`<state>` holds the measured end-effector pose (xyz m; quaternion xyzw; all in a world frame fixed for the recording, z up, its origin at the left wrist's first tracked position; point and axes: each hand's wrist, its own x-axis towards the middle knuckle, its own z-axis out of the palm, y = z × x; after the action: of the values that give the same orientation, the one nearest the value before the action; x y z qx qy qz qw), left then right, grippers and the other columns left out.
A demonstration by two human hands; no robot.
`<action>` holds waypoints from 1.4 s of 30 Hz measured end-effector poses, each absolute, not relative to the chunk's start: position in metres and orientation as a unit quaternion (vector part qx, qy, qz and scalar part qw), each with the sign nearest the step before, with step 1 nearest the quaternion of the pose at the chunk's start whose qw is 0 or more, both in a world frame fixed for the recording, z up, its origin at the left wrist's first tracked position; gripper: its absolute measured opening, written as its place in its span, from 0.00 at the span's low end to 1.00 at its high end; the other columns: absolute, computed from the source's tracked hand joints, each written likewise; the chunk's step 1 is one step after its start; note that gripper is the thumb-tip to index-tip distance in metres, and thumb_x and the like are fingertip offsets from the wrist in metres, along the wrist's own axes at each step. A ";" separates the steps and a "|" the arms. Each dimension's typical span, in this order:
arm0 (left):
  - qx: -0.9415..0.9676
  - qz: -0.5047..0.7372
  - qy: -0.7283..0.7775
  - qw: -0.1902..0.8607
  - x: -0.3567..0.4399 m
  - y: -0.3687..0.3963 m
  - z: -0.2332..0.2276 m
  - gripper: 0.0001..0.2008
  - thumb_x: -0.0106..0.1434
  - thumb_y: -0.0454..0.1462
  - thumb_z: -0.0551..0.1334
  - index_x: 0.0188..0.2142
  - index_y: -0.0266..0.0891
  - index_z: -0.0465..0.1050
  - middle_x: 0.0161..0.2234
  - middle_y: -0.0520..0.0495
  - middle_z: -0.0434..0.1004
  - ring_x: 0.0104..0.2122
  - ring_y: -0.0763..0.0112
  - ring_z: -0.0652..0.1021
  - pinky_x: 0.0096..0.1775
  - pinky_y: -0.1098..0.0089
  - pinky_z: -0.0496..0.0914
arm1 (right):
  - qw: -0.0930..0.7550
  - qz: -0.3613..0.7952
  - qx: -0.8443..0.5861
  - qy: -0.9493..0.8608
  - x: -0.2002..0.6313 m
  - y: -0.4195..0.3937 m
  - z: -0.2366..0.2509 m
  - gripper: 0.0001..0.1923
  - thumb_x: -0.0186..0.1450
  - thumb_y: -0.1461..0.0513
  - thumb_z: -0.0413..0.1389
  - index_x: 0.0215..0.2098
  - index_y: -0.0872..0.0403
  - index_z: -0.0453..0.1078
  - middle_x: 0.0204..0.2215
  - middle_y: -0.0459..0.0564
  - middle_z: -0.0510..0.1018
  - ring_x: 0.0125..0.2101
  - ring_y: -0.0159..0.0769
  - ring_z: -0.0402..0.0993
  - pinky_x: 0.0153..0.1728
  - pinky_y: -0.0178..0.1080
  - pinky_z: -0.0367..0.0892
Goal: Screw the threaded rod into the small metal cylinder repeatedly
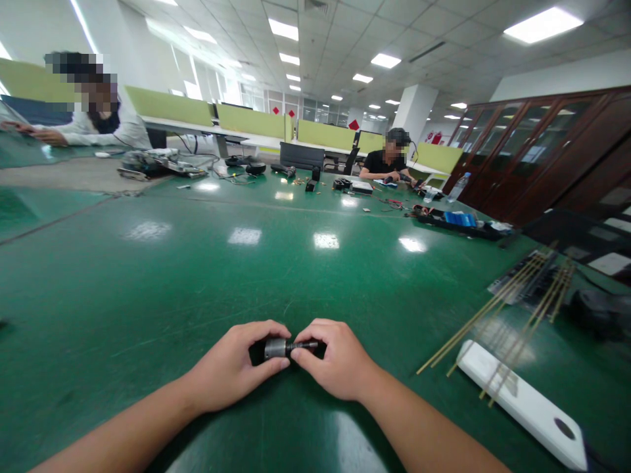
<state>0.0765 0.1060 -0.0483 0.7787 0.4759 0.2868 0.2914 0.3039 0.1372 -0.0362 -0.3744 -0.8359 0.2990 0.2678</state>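
Observation:
Just above the green tabletop, my left hand (pixel 241 368) is closed around a short grey metal cylinder (pixel 275 349), with thumb and fingers on either side of it. A thin dark metal shaft (pixel 308 345) lies in line with the cylinder's right end. The thumb and fingertips of my right hand (pixel 332 358) pinch this shaft. Both pieces are nearly level and meet between my fingertips; whether they are joined cannot be made out. My palms face each other close together.
Thin brass-coloured rods (pixel 513 322) lie at right, partly over a long white case (pixel 522 404) with a dark oval. Farther off are a black tray (pixel 458 222) of parts, a plastic bottle (pixel 459 187) and scattered electronics. Two people sit across the green table (pixel 197 282).

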 end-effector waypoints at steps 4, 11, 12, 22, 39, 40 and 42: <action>0.781 0.286 0.475 0.287 0.076 0.106 -0.047 0.14 0.65 0.44 0.64 0.49 0.46 0.73 0.45 0.50 0.78 0.45 0.64 0.77 0.47 0.67 0.70 | 0.266 0.297 -0.377 -0.836 0.304 0.136 -0.036 0.06 0.64 0.60 0.61 0.38 0.51 0.79 0.33 0.46 0.79 0.33 0.34 0.74 0.37 0.36 0.65; 0.779 0.279 0.476 0.297 0.079 0.105 -0.038 0.13 0.65 0.43 0.64 0.48 0.45 0.73 0.45 0.49 0.78 0.45 0.64 0.77 0.48 0.66 0.70 | 0.266 0.297 -0.376 -0.837 0.304 0.136 -0.035 0.06 0.64 0.60 0.61 0.37 0.51 0.78 0.32 0.46 0.79 0.33 0.34 0.74 0.37 0.36 0.65; 0.779 0.279 0.477 0.298 0.080 0.105 -0.036 0.13 0.65 0.43 0.64 0.48 0.45 0.73 0.45 0.49 0.78 0.45 0.64 0.77 0.48 0.66 0.70 | 0.265 0.297 -0.376 -0.837 0.304 0.136 -0.035 0.06 0.64 0.60 0.61 0.38 0.51 0.78 0.32 0.46 0.79 0.33 0.34 0.74 0.37 0.36 0.65; 0.780 0.277 0.476 0.295 0.077 0.106 -0.047 0.14 0.65 0.44 0.64 0.49 0.48 0.72 0.45 0.51 0.78 0.45 0.65 0.77 0.47 0.67 0.70 | 0.265 0.295 -0.377 -0.837 0.304 0.136 -0.037 0.06 0.64 0.59 0.61 0.38 0.51 0.78 0.32 0.46 0.79 0.33 0.34 0.73 0.37 0.36 0.65; 0.781 0.262 0.477 0.306 0.079 0.105 -0.037 0.13 0.64 0.41 0.65 0.48 0.46 0.73 0.45 0.52 0.78 0.45 0.65 0.77 0.48 0.68 0.69 | 0.260 0.286 -0.371 -0.844 0.305 0.136 -0.039 0.05 0.63 0.60 0.61 0.38 0.51 0.78 0.32 0.45 0.78 0.33 0.33 0.72 0.36 0.35 0.64; 0.782 0.260 0.477 0.306 0.079 0.105 -0.036 0.13 0.64 0.41 0.65 0.48 0.46 0.73 0.45 0.52 0.78 0.45 0.66 0.77 0.48 0.68 0.69 | 0.260 0.286 -0.371 -0.845 0.305 0.136 -0.039 0.05 0.63 0.60 0.61 0.37 0.51 0.78 0.32 0.45 0.77 0.33 0.33 0.72 0.36 0.35 0.64; 0.783 0.256 0.476 0.307 0.079 0.105 -0.035 0.13 0.64 0.41 0.65 0.48 0.47 0.73 0.45 0.52 0.78 0.46 0.66 0.76 0.49 0.68 0.69 | 0.258 0.286 -0.370 -0.845 0.305 0.136 -0.039 0.05 0.63 0.59 0.61 0.37 0.51 0.78 0.32 0.45 0.77 0.32 0.32 0.72 0.35 0.35 0.64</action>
<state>0.0794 0.1047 -0.0349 0.7834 0.4760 0.2564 0.3065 0.3054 0.1364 -0.0388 -0.3699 -0.8454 0.2856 0.2584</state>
